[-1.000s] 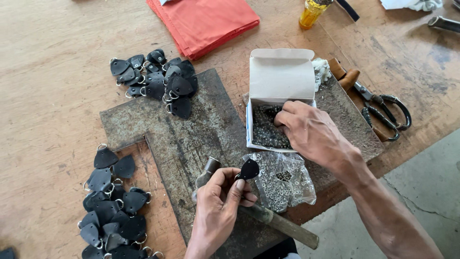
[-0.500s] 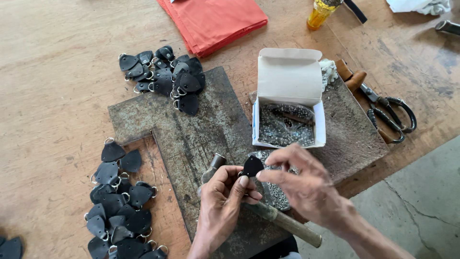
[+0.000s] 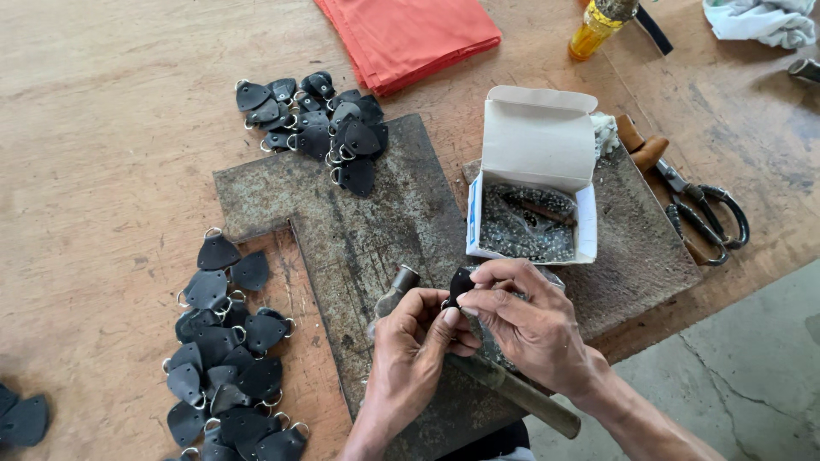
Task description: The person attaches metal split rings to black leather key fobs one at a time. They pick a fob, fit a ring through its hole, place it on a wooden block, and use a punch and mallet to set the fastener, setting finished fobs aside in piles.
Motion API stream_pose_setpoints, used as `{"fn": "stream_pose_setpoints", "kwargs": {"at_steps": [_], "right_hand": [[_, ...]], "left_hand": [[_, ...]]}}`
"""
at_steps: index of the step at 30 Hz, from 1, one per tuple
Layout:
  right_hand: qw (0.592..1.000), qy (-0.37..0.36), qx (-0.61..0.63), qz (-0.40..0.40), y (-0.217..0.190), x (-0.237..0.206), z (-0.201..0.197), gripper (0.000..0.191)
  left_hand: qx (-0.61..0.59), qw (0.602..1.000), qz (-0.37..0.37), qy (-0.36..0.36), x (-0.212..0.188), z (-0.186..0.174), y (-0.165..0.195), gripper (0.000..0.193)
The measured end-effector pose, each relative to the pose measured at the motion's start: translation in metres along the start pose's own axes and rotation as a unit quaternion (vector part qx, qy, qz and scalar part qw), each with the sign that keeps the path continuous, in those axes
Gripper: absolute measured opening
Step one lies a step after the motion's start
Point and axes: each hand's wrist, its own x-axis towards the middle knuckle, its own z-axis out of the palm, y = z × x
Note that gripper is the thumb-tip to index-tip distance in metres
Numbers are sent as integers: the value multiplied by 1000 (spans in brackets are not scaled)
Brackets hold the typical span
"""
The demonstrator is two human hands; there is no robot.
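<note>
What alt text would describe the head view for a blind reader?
Left hand and right hand together pinch a small black leather tab over a worn metal plate. An open box of small metal pieces stands behind.

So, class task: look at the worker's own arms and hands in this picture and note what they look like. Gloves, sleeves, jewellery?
Both hands are bare: no gloves on the left hand or the right hand. No rings, watch or wristband show. The forearms are uncovered as far as the picture's edge, so no sleeves are in view. The fingernails are short. No tattoos or other markings can be made out.
</note>
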Motion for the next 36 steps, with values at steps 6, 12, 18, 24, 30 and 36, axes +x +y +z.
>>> {"fn": "stream_pose_setpoints", "kwargs": {"at_steps": [6,12,18,24,30,36], "right_hand": [[1000,-11,20,20,-2,9,0,22],[992,-40,61,105,-20,2,-14,25],[970,-24,190,148,-54,-16,-24,23],[989,-41,125,62,-74,-25,-20,22],[956,-226,82,170,-80,-37,-20,22],[978,-195,74,-17,-81,-38,25,36]], "left_hand": [[29,999,27,-17,1,-4,-2,22],[107,990,90,-5,-16,-1,4,18],[270,934,234,11,-50,-8,20,13],[340,907,249,-11,-76,-18,30,20],[506,828,224,86,-91,-46,22,36],[543,822,127,115,-97,-49,2,16]]}}
